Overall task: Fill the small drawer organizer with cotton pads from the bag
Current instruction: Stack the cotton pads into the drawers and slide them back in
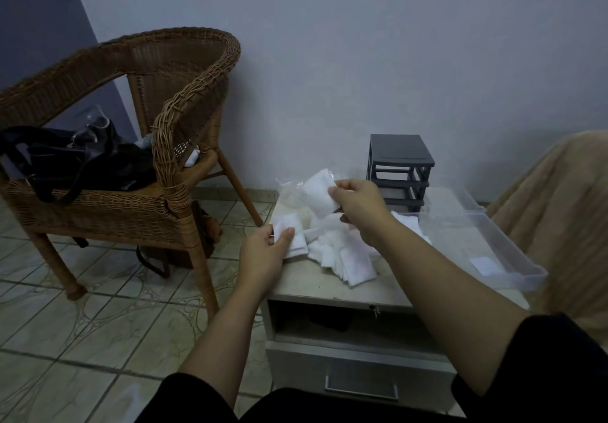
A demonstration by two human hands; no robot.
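Two hands are seen. A few pads point(289, 233) are pinched by the left hand point(263, 255); one wad point(319, 192) is gripped by the right hand point(358, 205) above one pile point(348, 258) on the nightstand point(312, 286), its number uncountable. One organizer point(399, 159) stands behind. One tray point(513, 258) is blurred; the bag point(291, 192) is barely discernible.

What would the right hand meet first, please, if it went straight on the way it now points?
Probably the clear plastic bag, lying just beyond the cotton pad that the right hand pinches; depth is hard to judge.
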